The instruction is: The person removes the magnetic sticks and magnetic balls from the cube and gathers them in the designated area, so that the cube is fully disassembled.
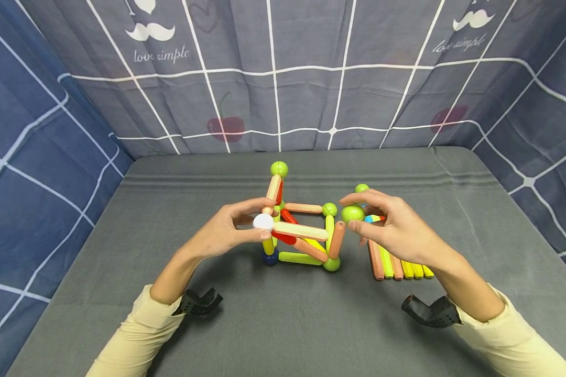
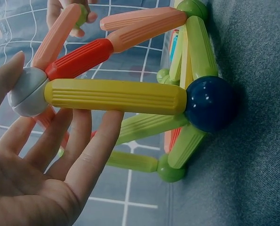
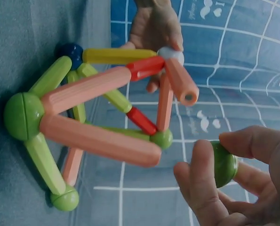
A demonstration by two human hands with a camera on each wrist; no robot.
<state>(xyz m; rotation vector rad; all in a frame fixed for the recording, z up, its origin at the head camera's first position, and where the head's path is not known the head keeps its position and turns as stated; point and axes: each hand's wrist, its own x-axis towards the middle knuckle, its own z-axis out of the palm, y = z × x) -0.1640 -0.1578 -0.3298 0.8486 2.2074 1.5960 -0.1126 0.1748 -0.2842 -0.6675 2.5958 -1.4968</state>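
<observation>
My left hand (image 1: 224,228) grips a white ball (image 1: 263,222) at the top corner of a frame built from sticks and balls. From that ball a yellow stick (image 2: 116,96) runs down to a dark blue ball (image 2: 212,103) on the table. A peach stick (image 1: 302,231) sticks out from the white ball toward the right, its far end free. Another peach stick (image 1: 337,240) rises from a green corner ball (image 1: 331,263), also with a free end. Right beside these two ends, my right hand (image 1: 396,225) pinches a loose green ball (image 3: 224,164) between thumb and fingers.
A row of peach, green and yellow sticks (image 1: 384,262) lies on the grey table (image 1: 311,324), partly under my right hand. Another green ball (image 1: 361,188) shows behind that hand. Checked blue-grey cloth (image 1: 245,99) stands around the back and sides.
</observation>
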